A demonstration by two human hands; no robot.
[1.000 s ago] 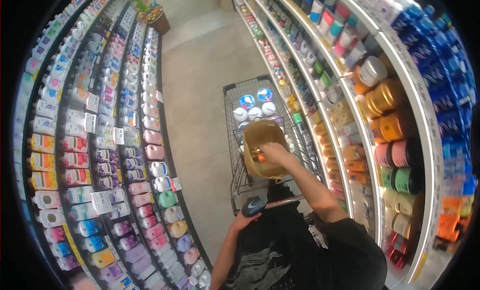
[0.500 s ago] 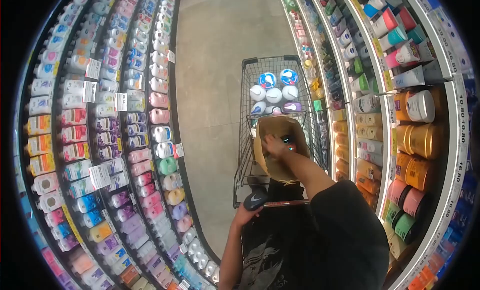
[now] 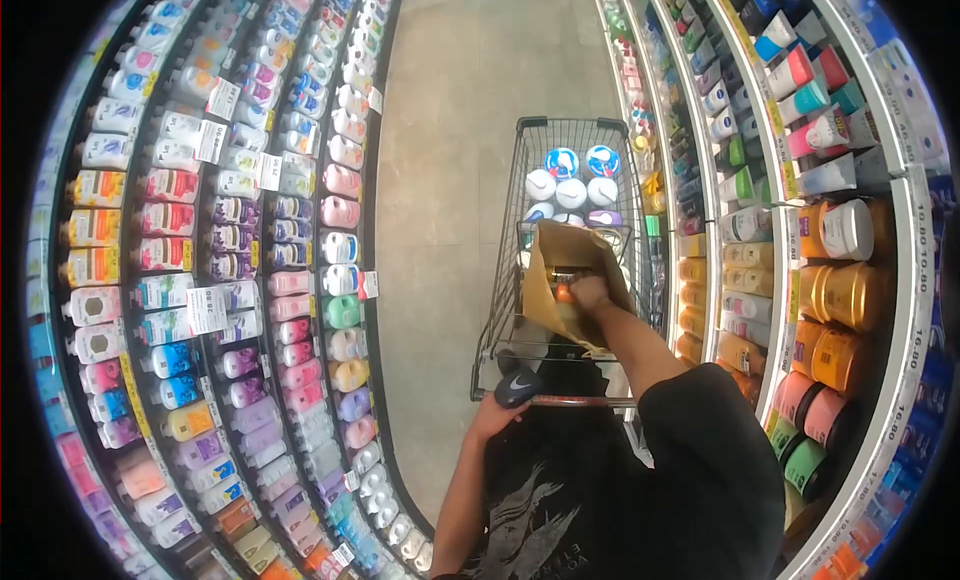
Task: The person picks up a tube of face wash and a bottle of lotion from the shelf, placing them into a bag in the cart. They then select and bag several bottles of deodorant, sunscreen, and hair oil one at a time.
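My right hand [image 3: 592, 292] reaches into an open brown paper bag [image 3: 560, 248] standing in the near part of a shopping cart [image 3: 522, 145]. Its fingers are curled beside a small orange thing [image 3: 564, 293] inside the bag; their tips are partly hidden, and I cannot make out what they hold. My left hand [image 3: 497, 417] is closed at the left end of the cart's handle [image 3: 580, 401]. Over the handle, against that hand, sits a dark object with a white swoosh [image 3: 517, 386].
White bottles [image 3: 571, 193] and two blue-and-white topped containers [image 3: 562, 163] stand in the cart's front. Shelves of colourful bottles [image 3: 170, 220] line the left side. Tubes and jars [image 3: 838, 292] fill the right shelves. A grey floor aisle [image 3: 440, 180] runs ahead.
My right hand has moved from the bag's left inner side toward its right, and an orange thing now shows at the fingers. The cart and bag appear further right in view.
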